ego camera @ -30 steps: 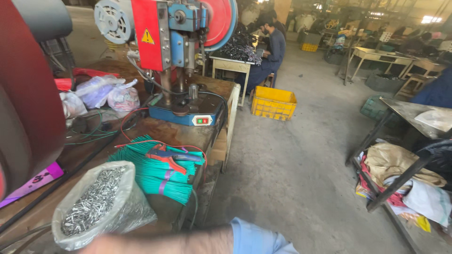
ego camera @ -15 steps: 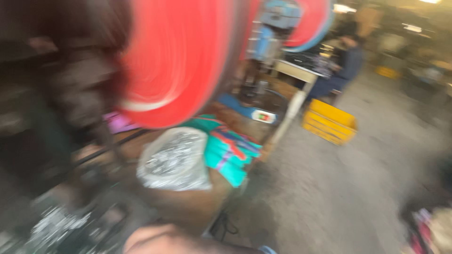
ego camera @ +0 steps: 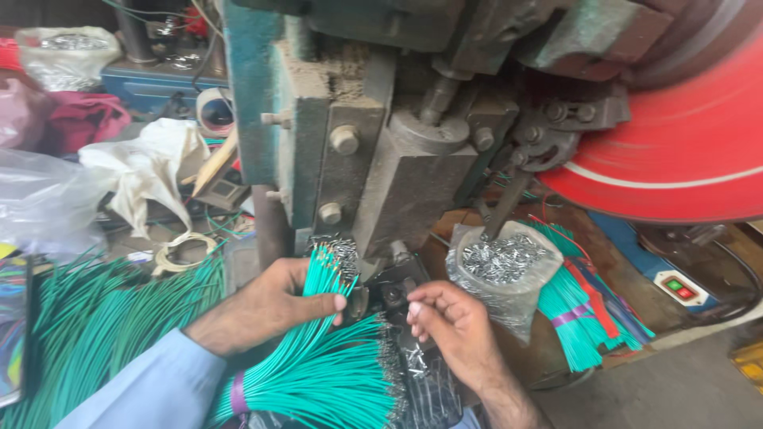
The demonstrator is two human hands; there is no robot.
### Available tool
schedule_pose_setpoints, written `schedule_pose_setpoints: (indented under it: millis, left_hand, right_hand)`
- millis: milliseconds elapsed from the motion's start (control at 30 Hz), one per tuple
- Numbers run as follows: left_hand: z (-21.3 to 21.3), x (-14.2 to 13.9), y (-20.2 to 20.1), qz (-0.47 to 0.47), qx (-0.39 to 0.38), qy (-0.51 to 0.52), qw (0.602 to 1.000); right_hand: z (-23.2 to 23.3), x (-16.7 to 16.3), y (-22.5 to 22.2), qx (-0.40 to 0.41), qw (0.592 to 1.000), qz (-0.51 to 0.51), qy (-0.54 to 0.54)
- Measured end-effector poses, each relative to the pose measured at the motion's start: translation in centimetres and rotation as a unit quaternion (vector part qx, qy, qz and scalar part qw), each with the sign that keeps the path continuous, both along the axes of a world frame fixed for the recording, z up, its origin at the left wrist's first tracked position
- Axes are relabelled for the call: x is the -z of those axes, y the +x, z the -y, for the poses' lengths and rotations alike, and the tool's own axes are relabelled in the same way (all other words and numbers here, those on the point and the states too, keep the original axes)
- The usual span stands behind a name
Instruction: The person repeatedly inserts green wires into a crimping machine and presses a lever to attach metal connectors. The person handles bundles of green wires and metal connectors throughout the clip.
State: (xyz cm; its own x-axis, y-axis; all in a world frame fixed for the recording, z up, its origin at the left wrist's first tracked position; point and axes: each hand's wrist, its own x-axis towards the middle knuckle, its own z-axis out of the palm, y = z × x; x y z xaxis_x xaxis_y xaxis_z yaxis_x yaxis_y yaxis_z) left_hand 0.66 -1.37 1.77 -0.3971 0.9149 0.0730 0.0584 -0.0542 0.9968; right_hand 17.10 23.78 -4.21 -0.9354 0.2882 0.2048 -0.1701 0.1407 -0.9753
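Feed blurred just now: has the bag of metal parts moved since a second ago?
Cannot tell. The camera swung; the bag now sits right of the press, and may be a different bag.

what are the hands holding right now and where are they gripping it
The left hand grips a bunch of green wires just below their metal-tipped ends. The right hand pinches something small at the press die; what it is cannot be told.
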Motion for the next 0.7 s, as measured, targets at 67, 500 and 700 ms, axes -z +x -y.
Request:
schedule_pose_setpoints:
  millis: [67, 500, 700]
  left_hand:
    - [0.3, 0.0, 0.1, 0.004, -0.020, -0.010, 1.000]
    - [0.2, 0.6, -0.5, -0.017, -0.067, -0.050, 0.996]
    - [0.1, 0.7, -0.6, -0.062, -0.061, -0.027, 0.996]
  right_hand:
    - [0.8, -0.6, -1.5, 0.020, 1.000, -0.017, 0.006]
    - [3.7, -1.3, -4.9, -0.004, 1.000, -0.024, -0.004]
    - [3.0, -0.4, -5.2, -0.007, 1.000, -0.019, 0.016]
